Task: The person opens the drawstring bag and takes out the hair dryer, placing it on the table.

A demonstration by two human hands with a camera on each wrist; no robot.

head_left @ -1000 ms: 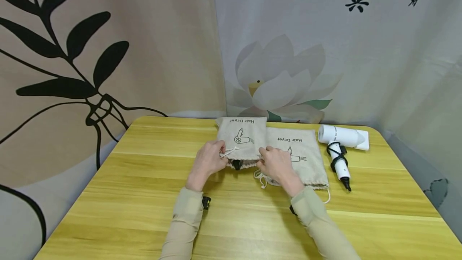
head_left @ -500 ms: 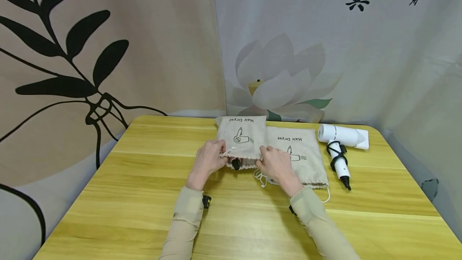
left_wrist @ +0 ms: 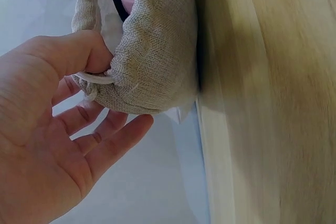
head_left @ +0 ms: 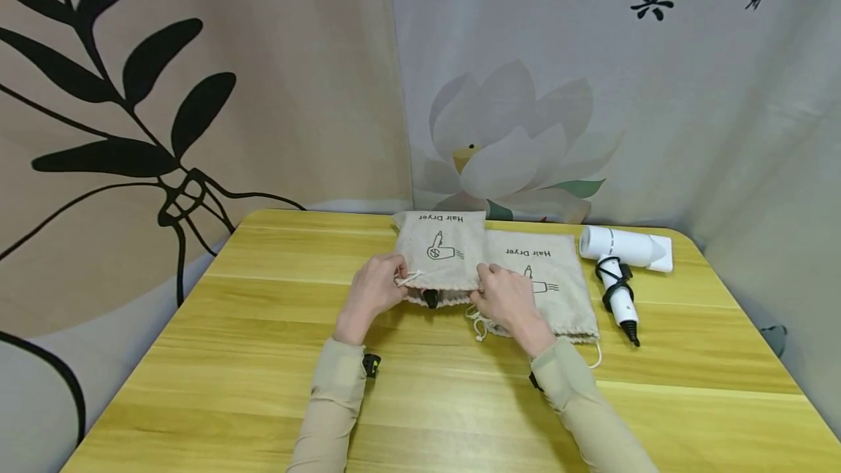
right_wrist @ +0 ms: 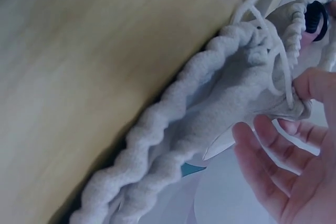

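A beige drawstring bag (head_left: 439, 239) printed "Hair Dryer" lies at the table's far middle, its mouth toward me. My left hand (head_left: 374, 290) pinches the left corner of that mouth, thumb and fingers on the cloth and white cord. At the opposite corner my right hand (head_left: 509, 303) pinches the rim. Through the opening, a black cord end (head_left: 430, 298) shows. In the left wrist view, a pink part (left_wrist: 125, 1) with black fittings sits inside the bag; the rest of that item is hidden by cloth.
A second, larger-looking "Hair Dryer" bag (head_left: 568, 309) lies flat under my right hand. Farther right is a white hair dryer (head_left: 614, 247), its black cord wound round the handle. A curtain (head_left: 315, 93) hangs behind the wooden table (head_left: 217, 356).
Both hands keep their hold on the bag's mouth. They have drawn slightly apart, the left a little leftward, the right a little rightward. The gap between the rims shifts slightly.
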